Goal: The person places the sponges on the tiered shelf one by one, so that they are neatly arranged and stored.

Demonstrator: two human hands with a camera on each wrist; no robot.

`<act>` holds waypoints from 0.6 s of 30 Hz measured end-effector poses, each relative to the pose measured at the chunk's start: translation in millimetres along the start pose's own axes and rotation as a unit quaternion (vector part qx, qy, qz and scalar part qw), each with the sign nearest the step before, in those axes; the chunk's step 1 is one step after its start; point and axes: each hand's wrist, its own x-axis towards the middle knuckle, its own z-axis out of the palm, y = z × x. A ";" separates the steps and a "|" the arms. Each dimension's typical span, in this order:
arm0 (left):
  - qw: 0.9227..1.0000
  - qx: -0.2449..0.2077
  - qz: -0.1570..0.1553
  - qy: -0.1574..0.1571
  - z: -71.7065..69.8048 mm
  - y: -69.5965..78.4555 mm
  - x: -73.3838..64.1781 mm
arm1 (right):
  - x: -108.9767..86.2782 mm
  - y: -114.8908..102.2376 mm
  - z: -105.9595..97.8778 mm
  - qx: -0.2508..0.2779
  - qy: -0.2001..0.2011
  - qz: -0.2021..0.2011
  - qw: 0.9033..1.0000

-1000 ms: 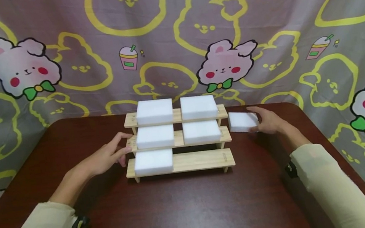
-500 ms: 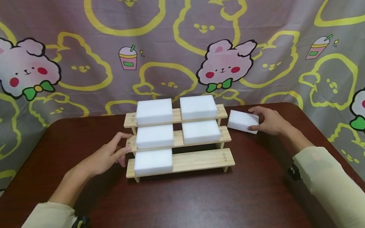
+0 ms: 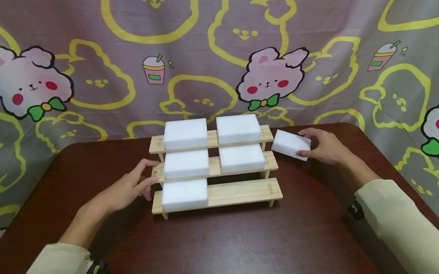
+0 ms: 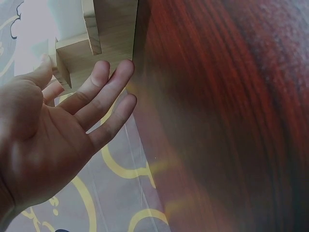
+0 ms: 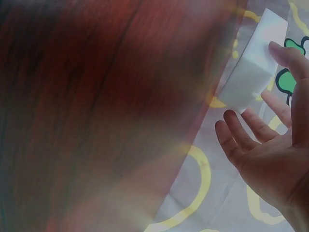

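In the head view a three-tier wooden shelf stand [image 3: 243, 192] stands on the table. Two white foam blocks [image 3: 238, 128] lie on its top tier and two on the middle. The bottom tier bears one block [image 3: 184, 194] at its left. My right hand [image 3: 326, 145] pinches another white block [image 3: 289, 144] by its right end, thumb in front, fingers behind. This block hangs tilted just right of the stand; the right wrist view shows the lower fingers spread below it. My left hand [image 3: 128, 189] holds the middle tier's left end between thumb and index finger, the other fingers extended.
The dark red-brown table [image 3: 218, 257] runs back to a patterned curtain [image 3: 190, 43] right behind the stand. Curtain also hangs along the right side. A small black device [image 3: 96, 268] sits at the left cuff, another [image 3: 355, 210] at the right cuff.
The block in my right hand has turned and tilted, its left end rising and shifting slightly left towards the stand. My left hand and the stand stay put.
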 end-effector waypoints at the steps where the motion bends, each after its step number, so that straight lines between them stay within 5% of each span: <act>1: 1.000 -0.001 -0.001 0.000 0.0 0.1 0.0 | -0.6 -1.1 -0.5 0.001 0.002 -0.002 1.000; 18: 1.000 -0.001 0.006 0.002 0.3 1.3 -0.6 | -12.3 -17.2 -16.4 0.022 0.038 -0.029 0.999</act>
